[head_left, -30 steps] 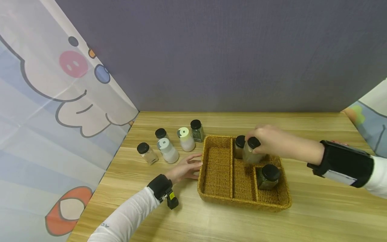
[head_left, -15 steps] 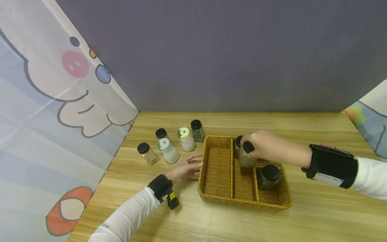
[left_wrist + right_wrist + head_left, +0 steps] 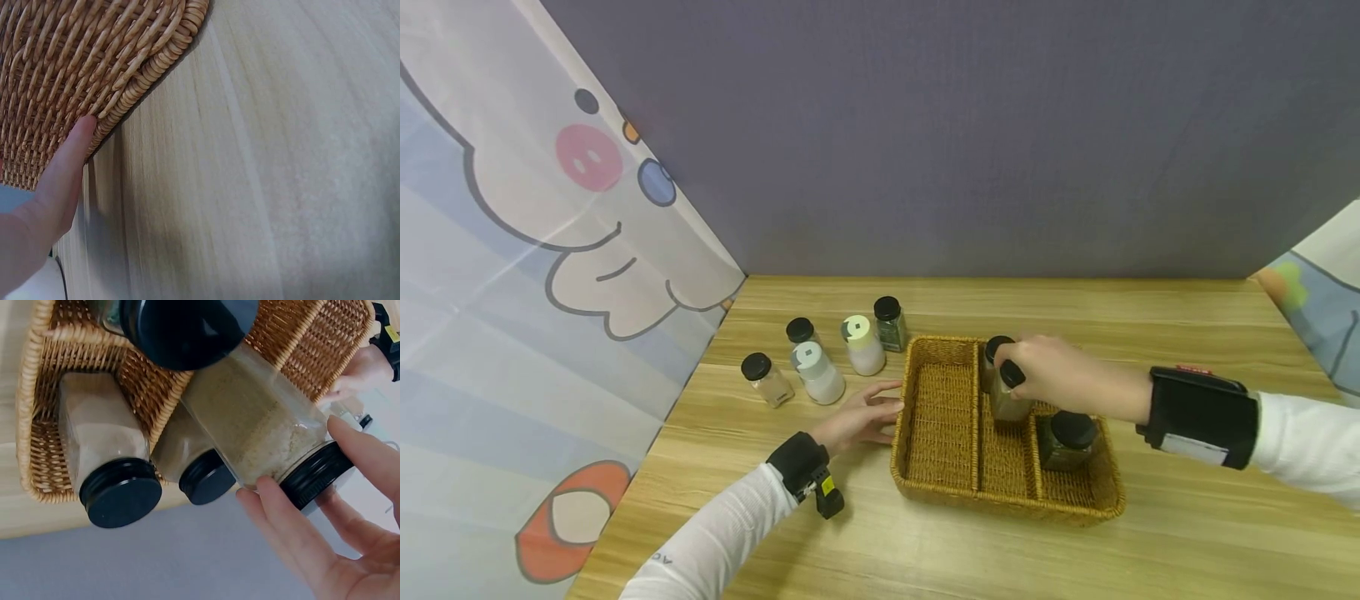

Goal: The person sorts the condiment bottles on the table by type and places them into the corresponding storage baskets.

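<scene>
I've got the right hand (image 3: 1048,367) pinching a jar (image 3: 262,412) near its lid (image 3: 317,474); it hangs below those fingers (image 3: 290,528), can't tell if it's touching the basket (image 3: 936,493) floor. 1 neighbour jar (image 3: 195,465) stands right by the fingertips, so a tilted landing might clip it. Left hand (image 3: 861,418), fingers spread, steadies the basket side.

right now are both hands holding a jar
No, only the right hand grips a jar, while the left hand touches the outer side of the basket.
</scene>
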Demonstrator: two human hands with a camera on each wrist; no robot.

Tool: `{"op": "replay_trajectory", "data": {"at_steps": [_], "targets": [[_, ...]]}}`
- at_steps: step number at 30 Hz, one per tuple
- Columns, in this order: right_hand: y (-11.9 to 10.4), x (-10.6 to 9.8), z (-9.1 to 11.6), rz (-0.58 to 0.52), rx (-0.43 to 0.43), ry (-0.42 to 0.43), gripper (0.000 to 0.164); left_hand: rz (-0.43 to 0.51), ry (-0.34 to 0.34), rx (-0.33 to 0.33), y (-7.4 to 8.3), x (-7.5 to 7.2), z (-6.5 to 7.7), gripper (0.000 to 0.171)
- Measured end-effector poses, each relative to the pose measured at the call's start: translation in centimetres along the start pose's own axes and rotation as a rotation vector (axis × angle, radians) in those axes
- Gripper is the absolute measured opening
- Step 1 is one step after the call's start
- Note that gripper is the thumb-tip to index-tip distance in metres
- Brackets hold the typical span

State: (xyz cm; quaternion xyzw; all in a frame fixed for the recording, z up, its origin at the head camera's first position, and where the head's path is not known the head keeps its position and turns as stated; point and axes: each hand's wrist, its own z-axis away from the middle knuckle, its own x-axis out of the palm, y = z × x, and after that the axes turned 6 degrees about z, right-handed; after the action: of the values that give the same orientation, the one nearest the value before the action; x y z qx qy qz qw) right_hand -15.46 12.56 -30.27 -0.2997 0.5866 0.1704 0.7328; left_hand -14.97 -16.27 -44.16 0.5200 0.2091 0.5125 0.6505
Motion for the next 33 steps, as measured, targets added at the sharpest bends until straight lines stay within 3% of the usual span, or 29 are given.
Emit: {"op": "replay_trajectory", "data": {"at_steps": [2,9,33], "targets": [[-0.1,0.1,0.0,-0.001,0.001,0.000,0.036,-0.008,-0.001,-0.001,0.5,0.4,0.4,0.054],[0.0,1.0,-0.2,0.006,-0.011,0.023,0.037,0.003,0.012,0.002,-0.4,-0.3,-0.4,0.054],[0.3,3.1,-1.2,0.018,-0.030,0.043,0.032,0.002,0.020,0.007,-0.8,-0.5,-0.4,0.056]]}}
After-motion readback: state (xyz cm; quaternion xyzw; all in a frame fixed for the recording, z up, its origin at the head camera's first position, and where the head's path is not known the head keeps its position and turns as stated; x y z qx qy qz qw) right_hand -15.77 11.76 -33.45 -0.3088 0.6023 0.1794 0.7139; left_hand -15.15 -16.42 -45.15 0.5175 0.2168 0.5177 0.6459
